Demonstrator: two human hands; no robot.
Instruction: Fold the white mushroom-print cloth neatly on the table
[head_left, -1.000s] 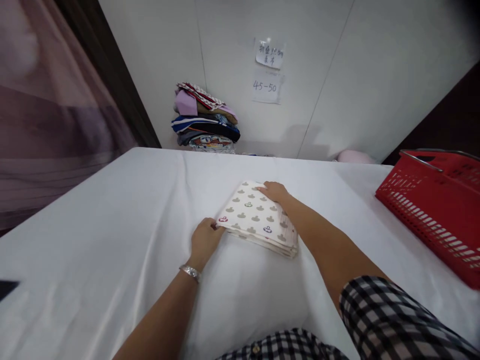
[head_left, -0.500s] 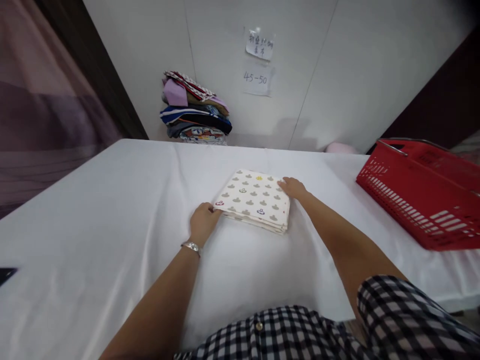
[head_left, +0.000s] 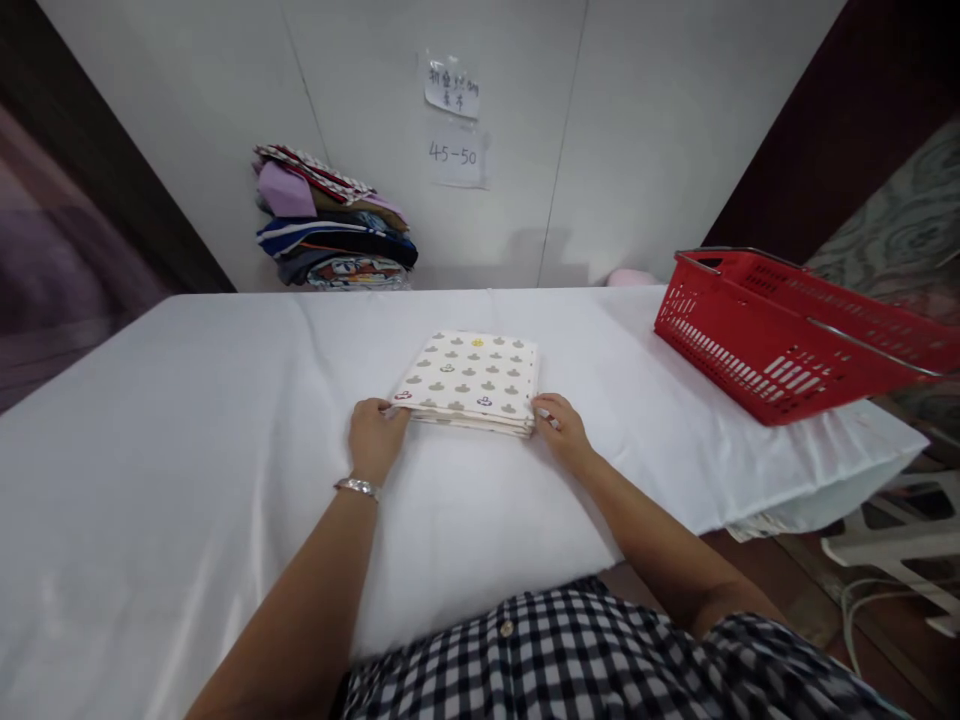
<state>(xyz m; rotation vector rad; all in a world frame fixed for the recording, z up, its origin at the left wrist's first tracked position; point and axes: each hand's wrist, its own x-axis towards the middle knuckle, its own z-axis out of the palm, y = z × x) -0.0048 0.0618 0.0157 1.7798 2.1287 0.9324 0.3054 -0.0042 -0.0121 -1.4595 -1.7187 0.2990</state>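
White-covered table here, with a folded patterned cloth lying flat mid-table, a red basket at its right edge, and a stack of folded clothes at the far side.

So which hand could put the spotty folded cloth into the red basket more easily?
Probably the right hand. It grips the near right corner of the folded cloth, and the red basket sits on that side. The left hand holds the far-side corner.

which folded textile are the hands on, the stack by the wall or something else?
Not the multicoloured stack of clothes by the wall. Both hands, left hand and right hand, hold the near corners of the cream folded cloth with grey motifs, lying alone mid-table.
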